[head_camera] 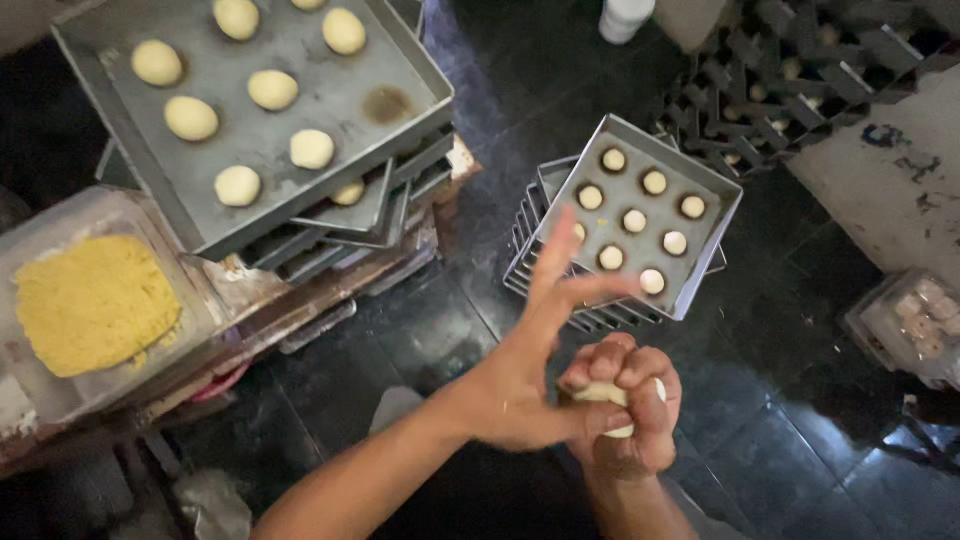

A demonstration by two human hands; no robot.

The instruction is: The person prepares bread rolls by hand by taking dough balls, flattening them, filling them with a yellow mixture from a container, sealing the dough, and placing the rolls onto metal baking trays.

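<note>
Both hands are working low in view: the right hand (pixel 628 410) is curling tight around a pale dough ball (pixel 612 396), while the left hand (pixel 540 370) is pressing its thumb on it, fingers splaying open above a tray stack (pixel 700 262).

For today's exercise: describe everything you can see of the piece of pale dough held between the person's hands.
The pale, cream-coloured piece of dough looks soft, smooth and rounded. Only slivers show: the right hand is curled around it as a fist, hiding most of it. The left hand presses its thumb against it from the side, other fingers spread upward. It is held in the air above the dark tiled floor, in front of the stack of grey metal trays.
</note>
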